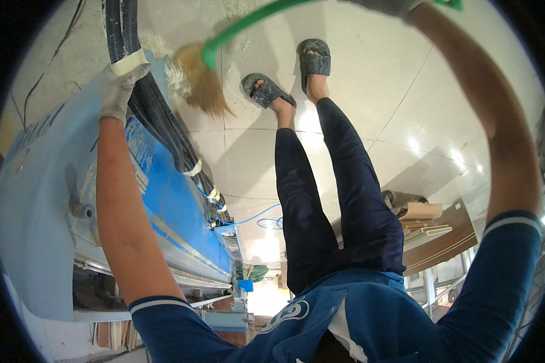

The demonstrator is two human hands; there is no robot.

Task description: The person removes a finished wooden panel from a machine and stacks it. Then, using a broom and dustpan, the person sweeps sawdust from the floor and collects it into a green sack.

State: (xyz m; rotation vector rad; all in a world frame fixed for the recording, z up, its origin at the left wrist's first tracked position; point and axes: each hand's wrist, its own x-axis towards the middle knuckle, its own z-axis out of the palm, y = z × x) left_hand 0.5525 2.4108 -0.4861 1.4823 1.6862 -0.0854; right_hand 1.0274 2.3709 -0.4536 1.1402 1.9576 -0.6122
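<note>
My left hand (117,92), in a pale grey work glove, is closed round a bundle of black corrugated hoses (157,112) at a wrap of cream tape (129,62). My right hand (389,6), gloved too, reaches far out to the upper edge, which cuts it off in part. It grips a broom by its green handle (248,27), which looks bent by the lens and shows on both sides of the hand. The broom's tan bristles (201,81) rest at the floor beside the hoses, their left side whitened with dust.
A blue machine (191,209) with a dusty body runs along my left. Pale dust (157,45) lies on the tiled floor (248,151) near the broom. My feet stand in dark sandals (266,91). A thin blue hose (263,212) curls behind me; stacked boards (430,236) lie at right.
</note>
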